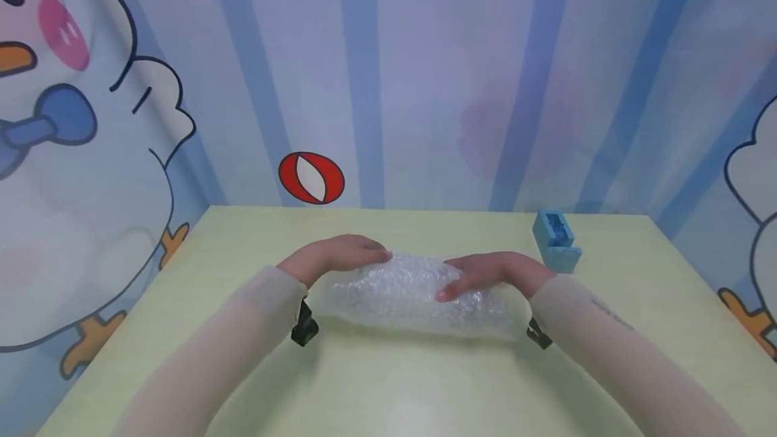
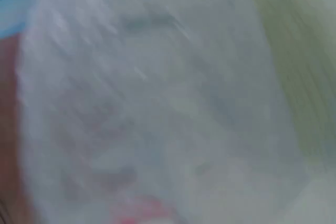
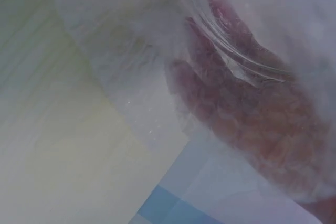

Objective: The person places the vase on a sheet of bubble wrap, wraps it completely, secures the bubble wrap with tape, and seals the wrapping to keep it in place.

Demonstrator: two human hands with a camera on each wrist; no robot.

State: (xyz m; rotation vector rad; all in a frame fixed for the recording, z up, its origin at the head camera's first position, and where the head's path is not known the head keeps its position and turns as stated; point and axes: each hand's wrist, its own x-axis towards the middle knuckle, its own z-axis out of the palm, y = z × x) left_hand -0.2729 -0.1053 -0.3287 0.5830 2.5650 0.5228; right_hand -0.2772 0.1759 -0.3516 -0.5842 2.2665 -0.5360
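A bundle of clear bubble wrap (image 1: 400, 299) lies crosswise in front of me, over the table. My left hand (image 1: 340, 253) grips its far left side from above. At the right end, my right hand (image 1: 492, 272) holds the wrap with the thumb on the near face. Through the film in the right wrist view, the right hand's fingers (image 3: 199, 90) show behind the wrap. A clear curved rim (image 3: 205, 32) shows there too; what it belongs to cannot be told. In the left wrist view, blurred wrap (image 2: 157, 87) fills most of the picture.
A light blue tape dispenser (image 1: 560, 256) stands at the back right of the pale yellow table (image 1: 400, 390). Behind the table's far edge hangs a striped cartoon backdrop (image 1: 425, 86). Black wrist mounts (image 1: 305, 326) sit under both cuffs.
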